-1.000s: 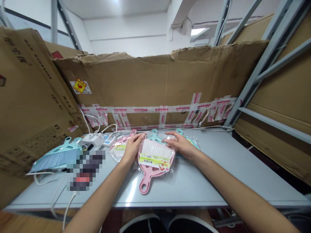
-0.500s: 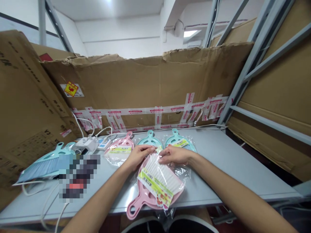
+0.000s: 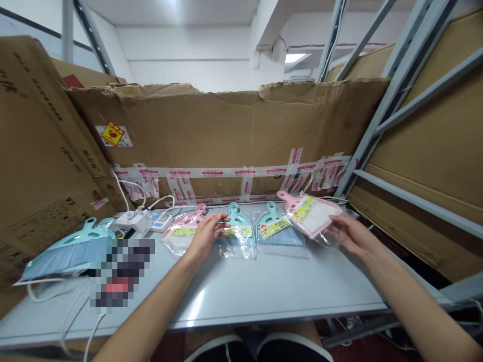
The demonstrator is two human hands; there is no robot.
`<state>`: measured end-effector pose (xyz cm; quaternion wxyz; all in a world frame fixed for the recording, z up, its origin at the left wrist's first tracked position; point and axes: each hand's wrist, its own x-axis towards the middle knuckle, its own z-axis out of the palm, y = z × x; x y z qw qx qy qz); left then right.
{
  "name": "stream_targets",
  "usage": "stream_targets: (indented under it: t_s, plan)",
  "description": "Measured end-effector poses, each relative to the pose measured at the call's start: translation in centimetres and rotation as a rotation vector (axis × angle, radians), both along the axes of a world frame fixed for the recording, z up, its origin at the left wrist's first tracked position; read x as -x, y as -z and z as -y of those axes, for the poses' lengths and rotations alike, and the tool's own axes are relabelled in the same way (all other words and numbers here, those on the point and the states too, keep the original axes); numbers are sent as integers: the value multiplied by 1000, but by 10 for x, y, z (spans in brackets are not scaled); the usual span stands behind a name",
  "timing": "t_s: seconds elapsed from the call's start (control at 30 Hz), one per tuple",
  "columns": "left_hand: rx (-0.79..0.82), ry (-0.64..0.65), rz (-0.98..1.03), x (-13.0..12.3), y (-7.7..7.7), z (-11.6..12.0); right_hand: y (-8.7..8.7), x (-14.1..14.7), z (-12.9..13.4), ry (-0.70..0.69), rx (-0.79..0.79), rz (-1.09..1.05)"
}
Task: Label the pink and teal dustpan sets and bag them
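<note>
My right hand (image 3: pixel 354 234) grips the lower edge of a bagged pink dustpan and brush set (image 3: pixel 311 216), holding it tilted at the right end of a row, its handle pointing back and left. My left hand (image 3: pixel 209 234) hovers with fingers apart over the row, empty. Beneath and beside it lie another bagged pink set (image 3: pixel 179 235) and a bagged teal set (image 3: pixel 243 226), both partly covered by that hand. Between the teal set and the held one rests a second bagged teal set (image 3: pixel 279 229). Yellow-green labels cross the bagged sets.
A teal dustpan with blue brush (image 3: pixel 71 251) lies on the left of the grey table (image 3: pixel 271 286). Plugs and a power strip (image 3: pixel 141 221), white cables and a blurred-out object (image 3: pixel 123 274) are nearby. Cardboard (image 3: pixel 226 130) walls the back; a metal frame (image 3: pixel 377 115) stands right.
The pink set has gone from the table's front middle to the back right in my right hand, turned so its handle points away. My left hand has released it and shifted slightly left.
</note>
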<state>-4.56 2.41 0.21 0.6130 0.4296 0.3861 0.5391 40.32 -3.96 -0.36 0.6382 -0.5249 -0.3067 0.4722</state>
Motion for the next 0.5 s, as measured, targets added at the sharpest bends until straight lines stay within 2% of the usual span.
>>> stream_targets:
  t_s: [0.07, 0.17, 0.23, 0.37, 0.5]
  plan:
    - [-13, 8, -8, -1, 1, 0, 16, -19, 10, 116, 51, -59]
    - [-29, 11, -33, -1, 4, 0, 31, -27, 22, 148, 96, -109]
    - [-34, 8, -53, 0, 5, -2, 32, -26, 28, 120, 91, -124]
    - [-61, -15, -95, 4, 3, -5, 23, -34, 41, 48, 150, -107]
    - [-209, -64, -254, 8, -4, 0, 23, -56, 63, 105, 226, -1]
